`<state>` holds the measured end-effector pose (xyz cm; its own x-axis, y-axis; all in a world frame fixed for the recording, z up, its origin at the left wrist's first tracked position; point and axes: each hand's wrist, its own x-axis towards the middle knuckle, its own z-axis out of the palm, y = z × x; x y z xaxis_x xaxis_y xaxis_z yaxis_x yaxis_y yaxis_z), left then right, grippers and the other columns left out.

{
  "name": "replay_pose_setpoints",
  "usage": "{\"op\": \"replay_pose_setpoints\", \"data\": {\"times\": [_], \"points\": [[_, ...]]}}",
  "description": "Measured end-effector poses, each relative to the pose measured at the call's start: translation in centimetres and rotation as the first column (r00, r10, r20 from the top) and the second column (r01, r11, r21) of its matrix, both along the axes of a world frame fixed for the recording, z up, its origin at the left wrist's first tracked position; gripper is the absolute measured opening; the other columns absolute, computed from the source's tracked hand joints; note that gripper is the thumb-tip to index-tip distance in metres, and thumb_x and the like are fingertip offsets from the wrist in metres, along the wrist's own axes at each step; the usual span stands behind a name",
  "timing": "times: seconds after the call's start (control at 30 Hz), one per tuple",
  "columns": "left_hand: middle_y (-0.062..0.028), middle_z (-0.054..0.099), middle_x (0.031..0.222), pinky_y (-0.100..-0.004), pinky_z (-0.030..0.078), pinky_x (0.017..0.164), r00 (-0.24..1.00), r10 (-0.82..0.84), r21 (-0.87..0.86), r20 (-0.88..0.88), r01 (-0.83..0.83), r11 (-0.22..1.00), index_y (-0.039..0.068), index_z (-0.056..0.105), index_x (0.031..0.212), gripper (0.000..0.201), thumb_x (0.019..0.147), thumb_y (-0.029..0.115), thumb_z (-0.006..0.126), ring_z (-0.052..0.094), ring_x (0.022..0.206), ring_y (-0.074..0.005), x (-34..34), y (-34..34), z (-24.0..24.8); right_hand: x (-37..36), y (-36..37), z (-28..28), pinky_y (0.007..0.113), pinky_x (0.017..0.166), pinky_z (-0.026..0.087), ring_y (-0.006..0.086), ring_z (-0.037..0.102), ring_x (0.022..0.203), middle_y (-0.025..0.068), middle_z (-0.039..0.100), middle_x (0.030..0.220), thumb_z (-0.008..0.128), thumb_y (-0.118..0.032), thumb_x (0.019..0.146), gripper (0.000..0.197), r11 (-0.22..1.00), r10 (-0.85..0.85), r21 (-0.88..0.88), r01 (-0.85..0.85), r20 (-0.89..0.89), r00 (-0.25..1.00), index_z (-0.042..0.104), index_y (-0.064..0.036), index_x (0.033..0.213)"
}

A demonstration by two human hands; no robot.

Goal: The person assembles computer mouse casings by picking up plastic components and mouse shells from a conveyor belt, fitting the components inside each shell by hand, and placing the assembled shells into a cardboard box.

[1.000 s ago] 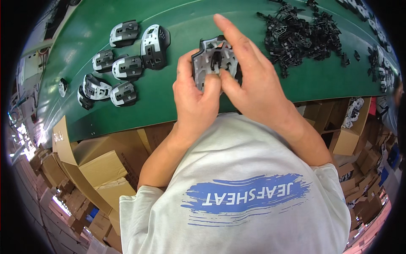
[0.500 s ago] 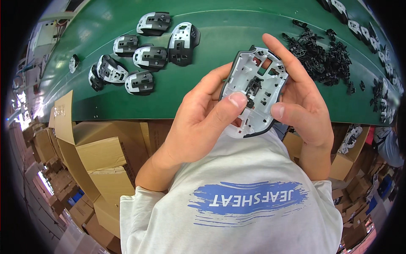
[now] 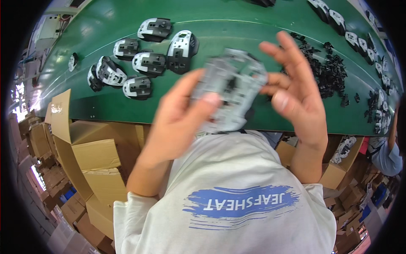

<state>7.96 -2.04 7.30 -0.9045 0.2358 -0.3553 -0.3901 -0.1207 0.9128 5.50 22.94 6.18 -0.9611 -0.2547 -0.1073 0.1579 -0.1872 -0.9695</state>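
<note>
A computer mouse shell (image 3: pixel 233 98), its pale grey hollow inside facing up, hangs over the table's near edge, blurred by motion. My left hand (image 3: pixel 179 114) grips it by its left side, thumb pressing inside near a small black part. My right hand (image 3: pixel 298 91) is just right of the shell with its fingers spread, holding nothing. Whether a fingertip still touches the shell's edge I cannot tell. To the right of this hand lies a heap of small black plastic parts (image 3: pixel 330 76).
Several black-and-white mouse shells (image 3: pixel 149 62) lie on the green table (image 3: pixel 114 106) at the left. More shells (image 3: pixel 337 22) line the far right edge. Cardboard boxes (image 3: pixel 99 154) stand below the table's front edge. Another person's sleeve (image 3: pixel 387 158) shows at the right.
My right hand has let go of the shell's right side, its fingers spreading. My left hand has carried the shell to the left. The other person's arm has come into view at the right.
</note>
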Motion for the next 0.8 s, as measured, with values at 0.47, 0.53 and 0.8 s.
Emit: {"op": "replay_pose_setpoints", "data": {"times": [0.47, 0.53, 0.8], "points": [[-0.0078, 0.07, 0.11, -0.0331, 0.062, 0.07, 0.314, 0.794, -0.654, -0.52, -0.744, -0.135, 0.004, 0.061, 0.132, 0.033, 0.108, 0.026, 0.062, 0.069, 0.091, -0.0176, 22.3, -40.5, 3.0, 4.9, 0.4, -6.1, 0.044, 0.073, 0.051, 0.0332, 0.065, 0.081, 0.0114, 0.063, 0.088, 0.081, -0.023, 0.091, 0.049, 0.344, 0.471, 0.938, 0.051, -0.219, 0.855, 0.069, -0.0095, 0.136], [-0.0058, 0.069, 0.105, -0.0317, 0.062, 0.067, 0.231, 0.961, -0.445, -0.152, -0.884, 0.143, 0.004, 0.062, 0.131, 0.032, 0.106, 0.024, 0.062, 0.07, 0.085, -0.017, 24.0, -40.9, 3.4, 4.6, -0.5, -7.3, 0.044, 0.075, 0.052, 0.0337, 0.066, 0.083, 0.012, 0.064, 0.092, 0.081, -0.021, 0.092, 0.044, 0.33, 0.479, 0.942, 0.06, -0.222, 0.849, 0.07, -0.0087, 0.133], [-0.0033, 0.072, 0.104, -0.0325, 0.061, 0.068, 0.508, 0.857, -0.911, -0.086, -0.388, 0.138, 0.013, 0.064, 0.133, 0.031, 0.105, 0.021, 0.056, 0.072, 0.081, -0.0156, 24.1, -51.1, 3.9, 2.3, 0.0, -7.0, 0.045, 0.076, 0.056, 0.036, 0.069, 0.088, 0.0145, 0.069, 0.099, 0.075, -0.008, 0.093, 0.025, 0.538, 0.446, 0.837, 0.097, -0.381, 0.81, 0.074, -0.0065, 0.118]]}}
